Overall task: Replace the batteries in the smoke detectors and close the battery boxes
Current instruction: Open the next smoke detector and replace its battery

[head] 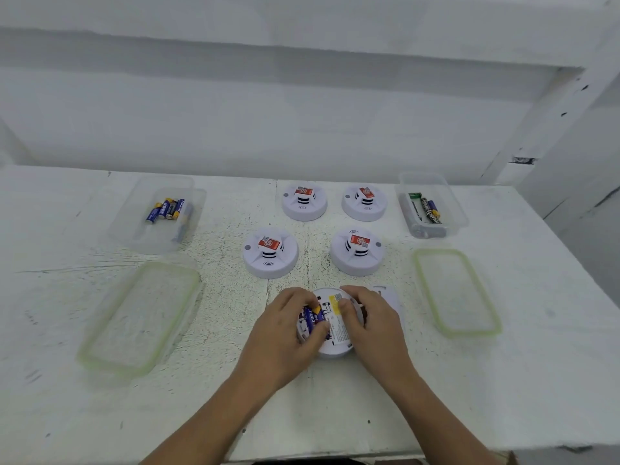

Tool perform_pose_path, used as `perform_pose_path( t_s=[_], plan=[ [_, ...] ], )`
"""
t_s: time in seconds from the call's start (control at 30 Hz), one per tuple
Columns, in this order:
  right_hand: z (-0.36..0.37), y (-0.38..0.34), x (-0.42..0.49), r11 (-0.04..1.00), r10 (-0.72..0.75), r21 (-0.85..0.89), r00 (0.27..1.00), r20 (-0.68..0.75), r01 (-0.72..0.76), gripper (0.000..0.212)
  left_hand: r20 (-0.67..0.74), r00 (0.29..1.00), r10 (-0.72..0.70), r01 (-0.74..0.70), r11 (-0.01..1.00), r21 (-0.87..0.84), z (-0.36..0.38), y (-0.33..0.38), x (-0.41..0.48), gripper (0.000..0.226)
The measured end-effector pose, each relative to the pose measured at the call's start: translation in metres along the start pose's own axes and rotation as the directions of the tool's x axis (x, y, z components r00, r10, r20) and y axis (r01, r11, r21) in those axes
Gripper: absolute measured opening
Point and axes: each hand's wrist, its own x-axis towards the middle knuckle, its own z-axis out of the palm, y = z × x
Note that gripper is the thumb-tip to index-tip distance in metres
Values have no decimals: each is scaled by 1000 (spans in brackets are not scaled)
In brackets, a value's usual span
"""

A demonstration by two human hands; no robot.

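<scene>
While blue batteries (312, 318) are pinched into its open bay by the left hand (281, 333), an upturned detector (336, 332) is gripped steady on the table's (335, 404) near side by the right hand's (375, 325) curled fingers (350, 293).

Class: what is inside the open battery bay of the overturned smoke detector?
Blue batteries lie in the smoke detector. The left hand grips and partly covers them, hiding their number; the right hand covers the detector's right side.
</scene>
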Motion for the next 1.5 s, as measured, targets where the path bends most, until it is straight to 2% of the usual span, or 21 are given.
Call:
perform_pose_path(
  t_s=[0.23,0.37,0.57,0.7,0.83,1.0,1.1,1.2,1.27,1.4,1.5],
  plan=[
    [8,3,-3,999,-24,-28,999,-44,23,29,-69,993,-98,98,995,2,6,17,2,11],
    [11,1,-5,999,-27,-34,997,-76,25,27,-81,985,-152,154,988,29,10,25,7,10],
    [13,2,-7,999,-34,-39,995,-92,30,25,-71,984,-165,166,986,14,10,24,12,8],
    [12,2,-6,998,-34,-48,995,-93,30,24,-118,986,-122,111,989,-94,12,22,7,5],
    [12,2,-6,999,-22,-37,996,-81,19,24,-242,969,-39,0,987,-158,15,15,-3,20],
    [11,4,-6,1000,6,-12,997,-76,-7,32,-275,961,42,-104,971,-215,14,16,-6,9],
    [11,4,-7,1000,22,0,997,-75,-22,41,-357,934,-30,-80,954,-288,7,9,-1,6],
    [10,5,-7,999,27,20,997,-77,-25,36,-360,913,-191,-7,875,-483,-9,6,9,11],
    [11,4,-6,999,31,37,997,-76,-28,33,-371,887,-276,41,846,-532,-31,3,21,18],
    [15,3,-2,998,33,58,997,-72,-29,19,-490,806,-332,62,871,-488,-95,-22,51,17],
    [16,3,-1,998,35,50,997,-68,-31,17,-510,783,-355,168,911,-376,-144,-51,79,12]
  ],
)
